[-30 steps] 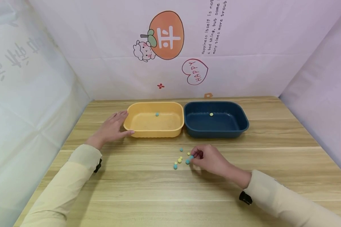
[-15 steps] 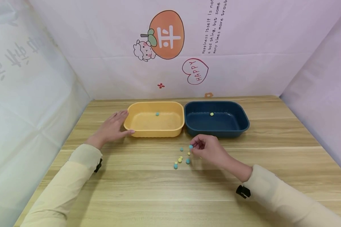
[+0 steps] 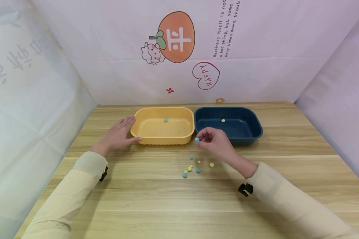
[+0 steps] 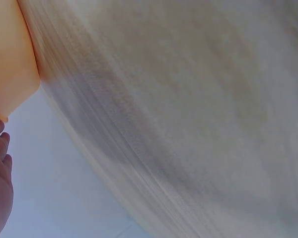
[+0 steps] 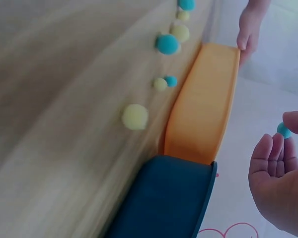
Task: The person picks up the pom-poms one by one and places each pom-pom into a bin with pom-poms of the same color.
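Above the wooden surface (image 3: pixel 143 199), a person's right grip (image 3: pixel 217 144) pinches a small blue ball (image 3: pixel 197 139) between thumb and fingers, raised near the front left corner of the navy tray (image 3: pixel 246 141). The left grip (image 3: pixel 116 134), thumb and fingers spread, rests against the left end of the yellow tray (image 3: pixel 164 141), just beside it. From where I stand, a second blue ball (image 3: pixel 166 120) lies in the yellow tray and a lone yellow ball (image 3: pixel 223 120) in the navy tray; nearer, blue and yellow loose balls (image 3: pixel 198 170) form a scattered group. The step in hand, I judge, is the transfer of one ball. The next move seems to call for a firm pinch, enough height to pass over a rim and a low release, since so small a thing could roll astray
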